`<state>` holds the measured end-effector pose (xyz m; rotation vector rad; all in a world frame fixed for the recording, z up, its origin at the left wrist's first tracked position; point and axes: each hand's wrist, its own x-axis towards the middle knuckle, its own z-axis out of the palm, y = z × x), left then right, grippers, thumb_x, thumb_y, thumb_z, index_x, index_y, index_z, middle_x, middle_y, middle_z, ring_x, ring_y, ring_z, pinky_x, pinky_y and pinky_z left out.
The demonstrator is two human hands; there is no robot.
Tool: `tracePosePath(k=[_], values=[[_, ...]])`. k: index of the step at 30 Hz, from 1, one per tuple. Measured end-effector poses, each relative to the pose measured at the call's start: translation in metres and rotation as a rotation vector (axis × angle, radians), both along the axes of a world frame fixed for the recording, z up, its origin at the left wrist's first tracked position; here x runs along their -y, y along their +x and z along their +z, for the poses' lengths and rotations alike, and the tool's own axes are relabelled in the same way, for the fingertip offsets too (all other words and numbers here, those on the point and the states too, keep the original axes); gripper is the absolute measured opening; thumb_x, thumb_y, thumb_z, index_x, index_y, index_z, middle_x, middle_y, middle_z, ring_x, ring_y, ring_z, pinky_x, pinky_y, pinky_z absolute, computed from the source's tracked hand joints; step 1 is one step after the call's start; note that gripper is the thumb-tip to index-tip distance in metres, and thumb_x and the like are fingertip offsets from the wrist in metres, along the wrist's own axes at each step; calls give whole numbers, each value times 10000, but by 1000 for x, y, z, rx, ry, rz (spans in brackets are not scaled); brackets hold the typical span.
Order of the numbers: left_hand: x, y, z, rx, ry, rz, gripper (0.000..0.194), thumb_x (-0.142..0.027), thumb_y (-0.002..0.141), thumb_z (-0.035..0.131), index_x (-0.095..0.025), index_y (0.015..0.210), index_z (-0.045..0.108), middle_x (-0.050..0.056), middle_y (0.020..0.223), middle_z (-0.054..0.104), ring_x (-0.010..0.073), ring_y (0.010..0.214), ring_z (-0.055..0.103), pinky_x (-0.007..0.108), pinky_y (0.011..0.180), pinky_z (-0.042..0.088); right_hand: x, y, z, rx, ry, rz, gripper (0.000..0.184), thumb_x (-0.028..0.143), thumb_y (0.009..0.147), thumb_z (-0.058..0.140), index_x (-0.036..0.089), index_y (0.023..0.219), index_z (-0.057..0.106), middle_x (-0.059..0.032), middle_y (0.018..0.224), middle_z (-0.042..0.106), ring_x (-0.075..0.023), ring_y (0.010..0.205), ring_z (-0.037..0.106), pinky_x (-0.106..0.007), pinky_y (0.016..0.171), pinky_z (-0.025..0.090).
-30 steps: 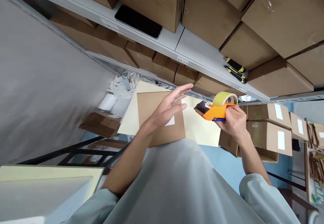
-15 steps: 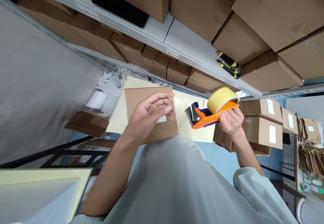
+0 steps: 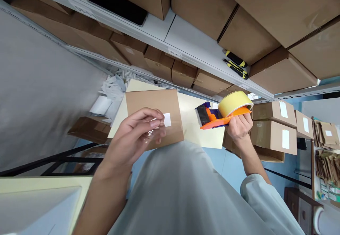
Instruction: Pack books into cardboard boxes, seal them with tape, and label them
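My right hand (image 3: 240, 127) grips an orange and blue tape dispenser (image 3: 215, 120) by its handle. A wide yellowish tape roll (image 3: 233, 103) is mounted on it, and its toothed edge points left. My left hand (image 3: 139, 130) has thumb and fingertips pinched on a piece of clear tape (image 3: 151, 134), whose shine shows below the thumb. That hand is above a flat brown cardboard box (image 3: 151, 100) with a small white label (image 3: 167, 119), partly covering it. The box lies on a cream board (image 3: 196, 121) in front of my knees.
Above the board runs a grey shelf (image 3: 191, 33) with cardboard boxes, a black phone (image 3: 116, 3) and yellow-black utility knives (image 3: 236, 64). Labelled cartons (image 3: 273, 136) stand at right. An open carton (image 3: 89, 129) and a heap of white scraps (image 3: 113, 86) are at left.
My left hand has moved left and down, drawing back from over the label, and its fingertips have come together. The dispenser has tilted slightly in my right hand. The view has shifted a little.
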<state>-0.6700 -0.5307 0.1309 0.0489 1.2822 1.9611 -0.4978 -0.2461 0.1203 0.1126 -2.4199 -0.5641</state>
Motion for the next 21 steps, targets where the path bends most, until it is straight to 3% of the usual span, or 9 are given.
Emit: tracePosePath(k=[6,9,13,17,21], values=[[-4,-2,-8,238,24,-15,188,-218,767,892,-215,878,741,10,824,680,108,615,616,174,474,492,-2,2,-9,-12,-21,-28,436,269,1126,503,263,692,455,15,577,491,-178,592,461,-334,745,447],[-3,-2,-17,317,60,-26,255,-222,756,936,-220,891,720,16,883,696,98,645,637,156,502,531,-5,-1,-17,27,-111,-94,414,340,1122,527,262,717,490,0,602,519,-191,619,500,-347,756,472],[-6,-2,-31,493,110,-42,307,-173,748,962,-231,911,709,-14,868,664,63,639,647,111,529,568,-5,-11,-26,55,-246,-69,326,372,1084,603,244,785,577,-49,693,625,-225,696,588,-384,816,509],[-18,-8,-34,619,153,77,201,-133,886,855,-237,960,699,-29,889,641,28,651,660,61,550,566,-1,-31,-31,97,-354,-66,214,372,1052,614,210,918,652,-93,807,706,-264,789,663,-407,863,519],[-39,-33,-31,661,209,209,103,-129,1019,710,-211,962,686,-20,892,650,24,682,696,54,576,582,-4,-63,-34,103,-401,-98,195,388,1031,619,209,960,652,-86,805,715,-275,771,668,-415,854,523]])
